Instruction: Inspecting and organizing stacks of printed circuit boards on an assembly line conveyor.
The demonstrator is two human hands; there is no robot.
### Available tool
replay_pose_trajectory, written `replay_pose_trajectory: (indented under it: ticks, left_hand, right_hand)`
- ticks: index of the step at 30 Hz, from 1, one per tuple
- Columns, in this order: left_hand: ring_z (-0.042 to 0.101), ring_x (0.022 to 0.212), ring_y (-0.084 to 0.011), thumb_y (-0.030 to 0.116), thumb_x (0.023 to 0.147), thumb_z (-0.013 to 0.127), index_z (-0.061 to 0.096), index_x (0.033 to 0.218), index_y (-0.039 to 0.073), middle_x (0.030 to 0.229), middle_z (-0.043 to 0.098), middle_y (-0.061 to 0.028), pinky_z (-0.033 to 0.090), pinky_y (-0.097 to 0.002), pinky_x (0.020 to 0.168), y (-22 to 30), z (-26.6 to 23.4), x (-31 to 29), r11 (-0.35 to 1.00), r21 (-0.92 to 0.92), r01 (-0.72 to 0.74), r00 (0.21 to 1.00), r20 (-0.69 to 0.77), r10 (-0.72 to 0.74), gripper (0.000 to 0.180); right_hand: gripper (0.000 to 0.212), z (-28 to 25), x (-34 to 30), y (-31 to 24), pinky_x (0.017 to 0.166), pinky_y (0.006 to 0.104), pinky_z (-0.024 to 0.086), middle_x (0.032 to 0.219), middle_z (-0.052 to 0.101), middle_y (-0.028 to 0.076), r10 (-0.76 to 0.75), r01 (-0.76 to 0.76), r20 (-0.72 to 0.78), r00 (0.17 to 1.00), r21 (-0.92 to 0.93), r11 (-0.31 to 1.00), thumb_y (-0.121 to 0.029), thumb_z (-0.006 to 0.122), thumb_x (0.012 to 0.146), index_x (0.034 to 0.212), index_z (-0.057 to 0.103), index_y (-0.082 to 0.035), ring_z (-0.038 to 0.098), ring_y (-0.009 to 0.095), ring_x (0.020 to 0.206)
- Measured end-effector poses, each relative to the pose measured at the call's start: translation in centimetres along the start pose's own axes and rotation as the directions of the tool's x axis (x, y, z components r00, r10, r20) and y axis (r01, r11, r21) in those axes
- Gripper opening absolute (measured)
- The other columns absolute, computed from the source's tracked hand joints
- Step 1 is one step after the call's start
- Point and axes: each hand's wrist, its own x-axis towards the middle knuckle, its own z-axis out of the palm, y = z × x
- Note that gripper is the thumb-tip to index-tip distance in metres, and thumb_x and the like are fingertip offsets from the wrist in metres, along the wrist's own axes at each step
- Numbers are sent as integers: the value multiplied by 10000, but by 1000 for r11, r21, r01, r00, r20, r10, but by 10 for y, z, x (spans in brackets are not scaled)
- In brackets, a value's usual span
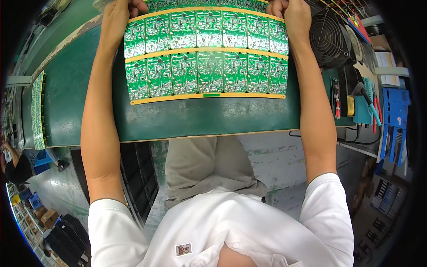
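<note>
A large green circuit board panel (207, 53), made of several small boards in rows with yellow strips between them, lies on the dark green bench (178, 118). My left hand (119, 12) grips its far left corner. At the far right corner my right hand (291, 13) holds the panel too. Both arms stretch forward along the panel's two sides.
A black fan (328, 40) stands right of the panel, with a teal soldering iron stand (362, 109), red-handled tools (336, 102) and blue racks (395, 115) beyond. Another green panel strip (38, 111) lies at the bench's left end. A person (15, 164) crouches at far left.
</note>
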Motion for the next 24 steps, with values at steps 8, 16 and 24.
replay_pose_trajectory:
  ticks: [8, 16, 24]
  left_hand:
    - [402, 576, -61, 451, 975, 378, 627, 715, 36, 623, 510, 8, 294, -208, 570, 16, -1, -14, 999, 52, -9, 1000, 29, 8, 549]
    - [395, 566, -63, 463, 979, 372, 622, 697, 45, 616, 502, 15, 292, -210, 563, 20, 1, -18, 998, 69, -12, 1000, 24, 10, 562]
    - [399, 560, -57, 456, 982, 381, 618, 696, 49, 615, 498, 24, 292, -207, 559, 20, 5, -19, 998, 57, 6, 1000, 20, -7, 551]
  right_hand:
    - [536, 19, -7, -7, 468, 206, 335, 445, 420, 13, 4, -14, -138, 990, -74, 997, -313, 347, 1018, 749, 676, 14, 379, 105, 407]
    - [560, 43, -9, -7, 384, 225, 340, 388, 422, 14, 260, -50, -370, 892, 492, 869, -303, 364, 1031, 686, 658, 25, 351, 109, 317]
    - [564, 42, -11, -11, 386, 226, 345, 388, 423, 12, 376, -142, -355, 856, 539, 831, -297, 360, 1030, 669, 650, 24, 348, 112, 316]
